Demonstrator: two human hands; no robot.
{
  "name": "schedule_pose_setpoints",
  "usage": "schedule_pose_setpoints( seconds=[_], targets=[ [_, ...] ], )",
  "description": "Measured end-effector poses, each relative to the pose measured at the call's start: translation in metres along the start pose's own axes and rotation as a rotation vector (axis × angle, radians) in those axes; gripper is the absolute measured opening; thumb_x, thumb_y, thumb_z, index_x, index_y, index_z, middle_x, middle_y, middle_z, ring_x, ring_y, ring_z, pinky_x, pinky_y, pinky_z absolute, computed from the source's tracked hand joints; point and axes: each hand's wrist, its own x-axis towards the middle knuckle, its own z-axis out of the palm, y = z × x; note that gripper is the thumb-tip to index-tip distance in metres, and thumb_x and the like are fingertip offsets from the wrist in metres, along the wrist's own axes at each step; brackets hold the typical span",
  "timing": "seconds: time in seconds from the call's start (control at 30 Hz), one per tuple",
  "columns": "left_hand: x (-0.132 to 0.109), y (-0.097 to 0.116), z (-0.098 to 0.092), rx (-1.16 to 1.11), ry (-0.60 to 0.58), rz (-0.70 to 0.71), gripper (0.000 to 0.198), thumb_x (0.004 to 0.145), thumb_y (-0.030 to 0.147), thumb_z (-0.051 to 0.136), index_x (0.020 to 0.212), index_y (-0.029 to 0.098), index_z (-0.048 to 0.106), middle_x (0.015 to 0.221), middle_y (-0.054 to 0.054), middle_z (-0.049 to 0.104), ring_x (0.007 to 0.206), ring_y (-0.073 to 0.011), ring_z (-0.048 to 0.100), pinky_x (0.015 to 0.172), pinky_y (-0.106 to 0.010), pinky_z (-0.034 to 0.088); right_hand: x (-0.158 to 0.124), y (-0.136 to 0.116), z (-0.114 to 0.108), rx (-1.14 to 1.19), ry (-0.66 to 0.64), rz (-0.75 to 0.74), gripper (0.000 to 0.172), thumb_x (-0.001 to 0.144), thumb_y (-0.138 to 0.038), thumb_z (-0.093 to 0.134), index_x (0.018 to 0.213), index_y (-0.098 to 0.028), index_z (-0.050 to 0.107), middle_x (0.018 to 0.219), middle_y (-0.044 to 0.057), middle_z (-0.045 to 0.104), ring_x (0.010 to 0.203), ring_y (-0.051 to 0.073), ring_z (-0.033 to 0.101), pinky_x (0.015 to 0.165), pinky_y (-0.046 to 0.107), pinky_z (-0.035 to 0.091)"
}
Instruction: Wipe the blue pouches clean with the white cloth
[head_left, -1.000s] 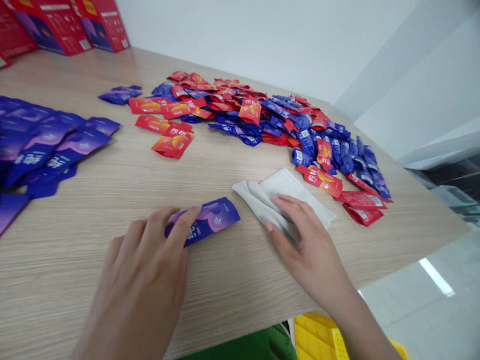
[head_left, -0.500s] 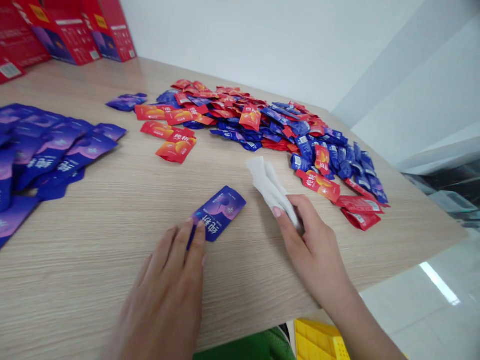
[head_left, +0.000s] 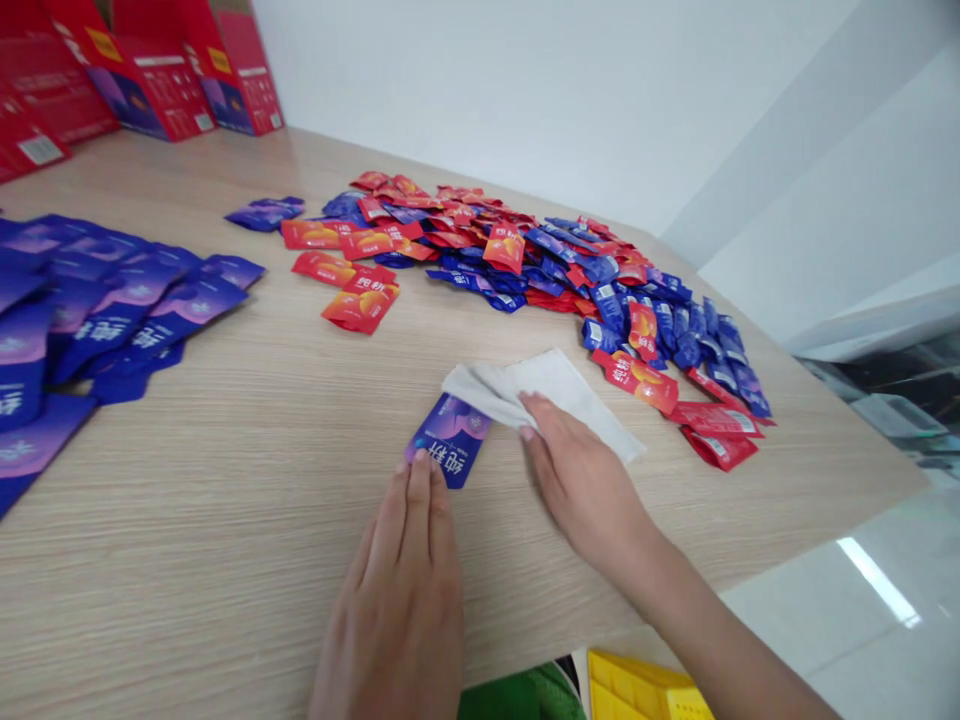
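A purple sachet (head_left: 452, 440) lies flat on the wooden table (head_left: 247, 520). The fingertips of my left hand (head_left: 405, 560) press down on its near end, the fingers stretched out side by side. My right hand (head_left: 574, 470) grips a white cloth or tissue (head_left: 562, 385), which is partly unfolded. One edge of it covers the far end of the sachet, while the rest spreads over the table to the right.
Behind my hands runs a long heap of red and purple sachets (head_left: 504, 248). Overlapping purple sachets (head_left: 150, 300) lie at the left. Red boxes (head_left: 169, 85) stand at the back left by the wall. Below the table's front edge is a yellow crate (head_left: 645, 690).
My right hand has brought the white cloth left and down onto the sachet, and it has unfolded. The left hand has shifted slightly right, still on the sachet.
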Motion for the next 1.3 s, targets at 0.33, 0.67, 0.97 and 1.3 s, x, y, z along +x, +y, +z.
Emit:
schedule_pose_setpoints(
  seconds=[0.33,0.67,0.97,1.3],
  targets=[
    [0.045,-0.001,-0.011,-0.037,0.092,-0.101,0.051,0.092,0.001,0.042,0.136,0.001,0.068,0.138,-0.018,0.077,0.12,-0.0303,0.077,0.095,-0.04,0.07,0.007,-0.043,-0.017,0.242,0.076,-0.106,0.035,0.114,-0.027,0.047,0.146,-0.022,0.061,0.149,0.011,0.072,0.139,0.024,0.068,0.12,0.044,0.054],
    [0.035,0.005,-0.013,0.02,0.096,-0.038,0.058,0.087,0.003,0.035,0.134,-0.002,0.069,0.139,-0.02,0.076,0.126,-0.0289,0.076,0.102,-0.036,0.067,0.01,-0.007,0.014,-0.002,-0.051,-0.169,0.044,0.114,-0.02,0.038,0.151,-0.006,0.059,0.154,0.022,0.066,0.148,0.032,0.06,0.127,0.055,0.047],
    [0.013,0.024,0.005,0.001,0.031,-0.061,0.065,0.093,0.019,0.041,0.152,-0.003,0.053,0.158,-0.024,0.062,0.146,-0.0342,0.062,0.118,-0.04,0.057,0.001,-0.037,0.009,0.118,0.055,-0.112,0.04,0.115,-0.025,0.04,0.147,-0.016,0.062,0.15,0.016,0.071,0.142,0.027,0.067,0.121,0.051,0.055],
    [0.015,0.021,0.007,0.068,-0.028,-0.075,0.062,0.1,0.02,0.043,0.158,-0.002,0.046,0.164,-0.026,0.055,0.15,-0.0341,0.058,0.119,-0.039,0.056,-0.005,0.014,0.014,-0.052,0.09,-0.043,0.046,0.114,-0.025,0.04,0.15,-0.007,0.062,0.151,0.025,0.068,0.142,0.035,0.067,0.12,0.059,0.054]
  ],
)
